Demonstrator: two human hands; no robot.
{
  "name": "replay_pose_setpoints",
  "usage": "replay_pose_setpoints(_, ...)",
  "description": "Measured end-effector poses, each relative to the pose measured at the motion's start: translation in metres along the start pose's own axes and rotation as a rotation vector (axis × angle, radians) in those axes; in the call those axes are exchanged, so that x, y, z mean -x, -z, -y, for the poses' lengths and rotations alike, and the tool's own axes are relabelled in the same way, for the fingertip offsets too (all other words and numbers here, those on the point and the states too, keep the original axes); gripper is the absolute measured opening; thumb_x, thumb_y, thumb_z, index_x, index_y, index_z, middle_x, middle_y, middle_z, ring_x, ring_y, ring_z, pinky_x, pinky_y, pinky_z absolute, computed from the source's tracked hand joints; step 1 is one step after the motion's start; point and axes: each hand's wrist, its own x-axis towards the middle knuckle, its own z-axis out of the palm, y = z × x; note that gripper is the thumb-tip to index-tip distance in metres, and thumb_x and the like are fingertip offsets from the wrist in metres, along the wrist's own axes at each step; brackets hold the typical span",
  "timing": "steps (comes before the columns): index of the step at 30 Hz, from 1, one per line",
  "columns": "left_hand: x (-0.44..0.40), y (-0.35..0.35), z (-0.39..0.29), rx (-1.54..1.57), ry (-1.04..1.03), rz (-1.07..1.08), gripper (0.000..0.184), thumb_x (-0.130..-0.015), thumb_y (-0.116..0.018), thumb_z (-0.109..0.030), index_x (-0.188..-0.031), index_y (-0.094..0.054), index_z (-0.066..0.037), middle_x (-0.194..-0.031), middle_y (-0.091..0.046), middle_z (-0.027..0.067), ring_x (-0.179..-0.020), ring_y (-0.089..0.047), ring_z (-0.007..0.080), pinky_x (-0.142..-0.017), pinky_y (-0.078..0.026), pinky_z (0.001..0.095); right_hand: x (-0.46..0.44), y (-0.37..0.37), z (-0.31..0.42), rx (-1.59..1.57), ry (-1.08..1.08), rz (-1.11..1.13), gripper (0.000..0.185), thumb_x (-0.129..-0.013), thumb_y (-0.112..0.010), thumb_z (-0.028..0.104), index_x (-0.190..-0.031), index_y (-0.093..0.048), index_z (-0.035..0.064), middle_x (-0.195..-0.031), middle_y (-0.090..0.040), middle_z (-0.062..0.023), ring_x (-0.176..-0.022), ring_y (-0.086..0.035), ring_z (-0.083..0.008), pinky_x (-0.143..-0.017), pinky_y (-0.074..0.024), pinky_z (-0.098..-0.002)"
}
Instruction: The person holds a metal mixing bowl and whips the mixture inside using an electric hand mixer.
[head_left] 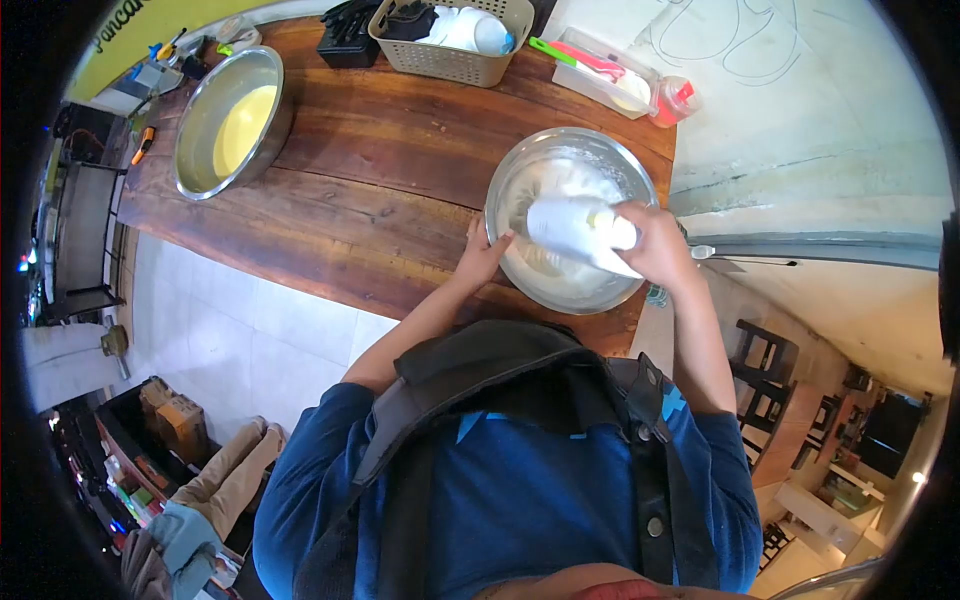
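Observation:
A white hand mixer (570, 225), blurred by motion, is gripped in my right hand (656, 243). It is held over a steel mixing bowl (643, 172) near the right end of the wooden table. Pale whipped foam (577, 180) lies inside that bowl, and the mixer body hides its beaters. My left hand (484, 255) holds the bowl's left rim, thumb on the edge and fingers around the outside.
A second steel bowl (187, 150) with yellow batter (244, 130) stands on the wooden table (390, 160) at the left. Along the back are a beige basket (450, 68), a clear container (590, 85) with utensils and a red-lidded jar (675, 100). Someone in tan trousers (225, 470) is lower left.

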Motion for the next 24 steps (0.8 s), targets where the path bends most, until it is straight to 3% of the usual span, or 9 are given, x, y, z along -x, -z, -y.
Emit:
replay_pose_setpoints(1,-0.006,0.001,0.004,0.081,-0.011,0.008,0.059,-0.092,-0.061,-0.021,-0.142,-0.036,0.000,-0.141,-0.042,0.0187,-0.133,-0.033,0.0343,-0.112,-0.027,0.0408,0.004,0.005,0.000,0.009,0.124,0.115,0.045,-0.065,-0.075,0.005,-0.108,-0.066,0.0019,-0.104,-0.067,-0.0180,-0.097,-0.064,-0.0371,-0.085,-0.0510,-0.0397)
replay_pose_setpoints(5,-0.018,0.011,-0.003,0.103,-0.059,0.035,0.061,-0.089,-0.062,-0.015,-0.143,-0.035,-0.002,-0.140,-0.043,0.0154,-0.129,-0.042,0.0261,-0.109,-0.032,0.0367,0.021,0.018,-0.003,0.083,0.055,0.203,0.046,-0.065,-0.072,0.002,-0.110,-0.066,0.0035,-0.110,-0.066,-0.0170,-0.100,-0.063,-0.0370,-0.087,-0.0507,-0.0391)
replay_pose_setpoints(7,-0.024,0.011,-0.004,0.371,-0.097,0.092,0.065,-0.084,-0.059,-0.006,-0.145,-0.035,-0.003,-0.138,-0.046,0.0134,-0.127,-0.045,0.0240,-0.107,-0.035,0.0344,0.024,0.018,-0.017,0.007,0.039,0.024,0.046,-0.066,-0.070,0.001,-0.112,-0.064,0.0048,-0.108,-0.065,-0.0179,-0.099,-0.063,-0.0374,-0.086,-0.0508,-0.0393)
replay_pose_setpoints(12,-0.017,0.028,-0.029,0.495,0.002,0.113,0.069,-0.079,-0.053,0.001,-0.146,-0.036,-0.004,-0.133,-0.053,0.0107,-0.121,-0.051,0.0207,-0.103,-0.039,0.0320,0.042,0.028,-0.017,0.050,-0.128,-0.139,0.046,-0.067,-0.070,0.000,-0.113,-0.063,0.0054,-0.102,-0.064,-0.0181,-0.097,-0.063,-0.0378,-0.081,-0.0517,-0.0406)
replay_pose_setpoints(14,-0.016,0.033,-0.041,0.527,0.069,0.126,0.069,-0.079,-0.051,0.002,-0.146,-0.037,-0.004,-0.132,-0.054,0.0102,-0.120,-0.052,0.0195,-0.102,-0.040,0.0313,0.053,0.032,-0.010,0.176,-0.168,-0.035,0.044,-0.065,-0.072,-0.001,-0.109,-0.064,0.0025,-0.100,-0.066,-0.0176,-0.095,-0.063,-0.0368,-0.083,-0.0507,-0.0403)
replay_pose_setpoints(16,-0.019,0.030,-0.046,0.573,0.020,0.141,0.077,-0.073,-0.048,0.007,-0.148,-0.033,-0.002,-0.140,-0.049,0.0100,-0.128,-0.045,0.0196,-0.105,-0.036,0.0299,0.059,0.034,-0.003,0.208,-0.147,0.050,0.047,-0.065,-0.070,0.000,-0.111,-0.065,0.0071,-0.101,-0.065,-0.0161,-0.098,-0.063,-0.0371,-0.081,-0.0516,-0.0419)
replay_pose_setpoints(19,-0.026,0.011,-0.050,0.576,-0.042,0.146,0.077,-0.072,-0.047,0.007,-0.147,-0.033,-0.001,-0.141,-0.048,0.0100,-0.128,-0.045,0.0194,-0.105,-0.037,0.0290,0.060,0.022,0.008,0.048,0.011,0.139,0.046,-0.064,-0.070,0.000,-0.110,-0.065,0.0057,-0.104,-0.066,-0.0143,-0.099,-0.063,-0.0357,-0.084,-0.0512,-0.0407)
replay_pose_setpoints(23,-0.020,0.010,-0.065,0.526,-0.047,0.188,0.078,-0.070,-0.046,0.007,-0.147,-0.033,0.000,-0.141,-0.048,0.0105,-0.129,-0.045,0.0196,-0.105,-0.036,0.0286,0.037,0.007,0.003,-0.057,-0.033,-0.232,0.047,-0.065,-0.072,0.000,-0.111,-0.063,0.0017,-0.116,-0.063,-0.0167,-0.104,-0.061,-0.0373,-0.086,-0.0502,-0.0398)
replay_pose_setpoints(24,-0.017,0.014,-0.066,0.505,-0.080,0.160,0.080,-0.069,-0.046,0.007,-0.147,-0.033,0.000,-0.143,-0.046,0.0109,-0.130,-0.044,0.0199,-0.106,-0.035,0.0288,0.036,0.009,0.000,-0.058,-0.031,-0.235,0.047,-0.065,-0.072,0.000,-0.111,-0.063,0.0017,-0.116,-0.063,-0.0167,-0.104,-0.061,-0.0373,-0.086,-0.0502,-0.0398)
